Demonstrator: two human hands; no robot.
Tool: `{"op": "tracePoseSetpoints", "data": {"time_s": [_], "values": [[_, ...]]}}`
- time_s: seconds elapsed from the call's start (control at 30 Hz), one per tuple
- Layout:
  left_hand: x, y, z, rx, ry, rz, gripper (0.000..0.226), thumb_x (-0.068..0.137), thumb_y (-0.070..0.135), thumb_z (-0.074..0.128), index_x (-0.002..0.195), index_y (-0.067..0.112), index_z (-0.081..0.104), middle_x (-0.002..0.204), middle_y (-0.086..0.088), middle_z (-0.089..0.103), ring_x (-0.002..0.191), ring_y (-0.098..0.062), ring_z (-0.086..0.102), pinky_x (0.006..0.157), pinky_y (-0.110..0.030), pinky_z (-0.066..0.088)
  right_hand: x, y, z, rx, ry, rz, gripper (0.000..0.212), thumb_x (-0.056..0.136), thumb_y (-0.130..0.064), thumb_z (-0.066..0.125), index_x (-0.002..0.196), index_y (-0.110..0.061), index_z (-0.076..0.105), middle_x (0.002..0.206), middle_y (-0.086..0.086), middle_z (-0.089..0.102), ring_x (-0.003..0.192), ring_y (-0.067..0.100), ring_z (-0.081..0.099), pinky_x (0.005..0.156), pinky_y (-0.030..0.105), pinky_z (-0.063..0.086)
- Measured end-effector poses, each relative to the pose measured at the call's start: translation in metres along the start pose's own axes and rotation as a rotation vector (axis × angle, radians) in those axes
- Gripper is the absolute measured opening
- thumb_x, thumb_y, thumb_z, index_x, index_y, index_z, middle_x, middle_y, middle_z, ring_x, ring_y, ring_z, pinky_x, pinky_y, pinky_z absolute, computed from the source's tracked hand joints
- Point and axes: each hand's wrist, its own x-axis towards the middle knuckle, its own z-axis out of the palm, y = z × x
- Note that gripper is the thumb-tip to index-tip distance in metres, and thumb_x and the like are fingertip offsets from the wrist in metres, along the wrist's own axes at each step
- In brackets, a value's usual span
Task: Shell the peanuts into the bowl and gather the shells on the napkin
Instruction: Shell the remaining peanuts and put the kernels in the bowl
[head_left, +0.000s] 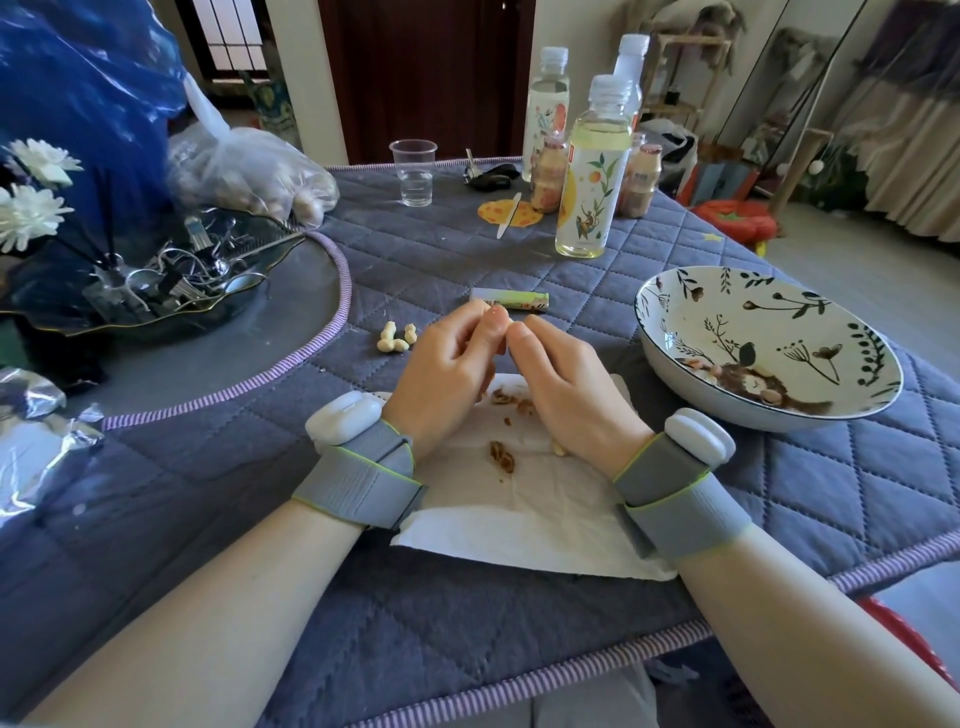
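Note:
My left hand and my right hand meet above the white napkin, fingertips pressed together around a peanut that shows only as a pale sliver between them. Brown skin bits and shell pieces lie on the napkin, and a pale shell piece peeks out under my right wrist. Three unshelled peanuts lie on the cloth left of my hands. The patterned bowl to the right holds a few shelled kernels.
A small green tube lies just beyond my hands. Bottles, a clear plastic cup and keys stand at the far side. A bag of peanuts and a glass tray of clips sit at the left.

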Motion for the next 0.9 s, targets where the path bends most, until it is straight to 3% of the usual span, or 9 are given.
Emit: {"op": "tracePoseSetpoints", "data": {"time_s": [0.1, 0.3, 0.47, 0.53, 0.63, 0.73, 0.9], "values": [[0.0, 0.001, 0.001, -0.019, -0.008, -0.035, 0.033, 0.099, 0.021, 0.033, 0.069, 0.012, 0.043, 0.055, -0.002, 0.039, 0.043, -0.008, 0.037, 0.045, -0.022, 0.033, 0.0, -0.002, 0.001, -0.015, -0.007, 0.005, 0.035, 0.098, -0.02, 0.032, 0.066, -0.01, 0.042, 0.058, -0.009, 0.038, 0.058, 0.01, 0.037, 0.065, 0.037, 0.035], [0.001, 0.0, 0.003, -0.039, -0.027, -0.086, 0.033, 0.099, 0.023, 0.032, 0.079, 0.001, 0.047, 0.07, -0.015, 0.044, 0.049, -0.019, 0.038, 0.042, -0.022, 0.032, 0.0, -0.001, 0.002, -0.097, 0.006, 0.034, 0.037, 0.099, -0.021, 0.027, 0.063, -0.024, 0.035, 0.057, -0.01, 0.037, 0.06, 0.012, 0.036, 0.07, 0.034, 0.031], [0.0, -0.004, 0.004, -0.019, -0.054, -0.121, 0.031, 0.099, 0.027, 0.031, 0.073, 0.021, 0.047, 0.071, -0.016, 0.045, 0.05, -0.019, 0.038, 0.046, -0.029, 0.034, 0.001, -0.002, 0.001, -0.12, 0.007, 0.099, 0.04, 0.099, -0.025, 0.026, 0.061, -0.029, 0.035, 0.058, -0.014, 0.04, 0.066, 0.013, 0.039, 0.075, 0.032, 0.03], [0.0, -0.003, 0.004, -0.024, -0.068, -0.135, 0.03, 0.099, 0.027, 0.031, 0.075, 0.02, 0.047, 0.07, -0.014, 0.044, 0.05, -0.019, 0.036, 0.047, -0.03, 0.034, 0.002, 0.0, 0.0, -0.149, 0.017, 0.108, 0.04, 0.099, -0.028, 0.025, 0.06, -0.028, 0.035, 0.059, -0.012, 0.04, 0.073, 0.016, 0.042, 0.074, 0.033, 0.031], [0.0, -0.002, 0.003, -0.017, -0.094, -0.142, 0.03, 0.099, 0.026, 0.03, 0.075, 0.021, 0.047, 0.057, 0.012, 0.049, 0.049, -0.016, 0.035, 0.044, -0.027, 0.033, 0.001, 0.001, -0.002, -0.191, 0.005, 0.104, 0.039, 0.099, -0.028, 0.024, 0.065, -0.021, 0.04, 0.061, -0.007, 0.043, 0.073, 0.018, 0.043, 0.073, 0.032, 0.029], [0.001, -0.003, 0.0, 0.071, -0.102, -0.122, 0.03, 0.099, 0.027, 0.03, 0.073, 0.025, 0.045, 0.056, 0.008, 0.047, 0.044, -0.004, 0.037, 0.046, -0.023, 0.034, 0.001, -0.001, -0.004, -0.259, -0.012, 0.058, 0.035, 0.099, -0.026, 0.026, 0.078, -0.01, 0.048, 0.072, 0.004, 0.055, 0.073, 0.021, 0.047, 0.073, 0.034, 0.03], [-0.004, 0.002, -0.001, 0.145, -0.136, -0.081, 0.031, 0.099, 0.028, 0.031, 0.07, 0.026, 0.043, 0.048, 0.008, 0.045, 0.042, -0.003, 0.039, 0.05, -0.026, 0.03, -0.008, -0.004, -0.013, -0.399, -0.037, -0.081, 0.027, 0.099, -0.02, 0.029, 0.075, -0.02, 0.041, 0.075, 0.009, 0.057, 0.077, 0.032, 0.054, 0.073, 0.045, 0.041]]}}
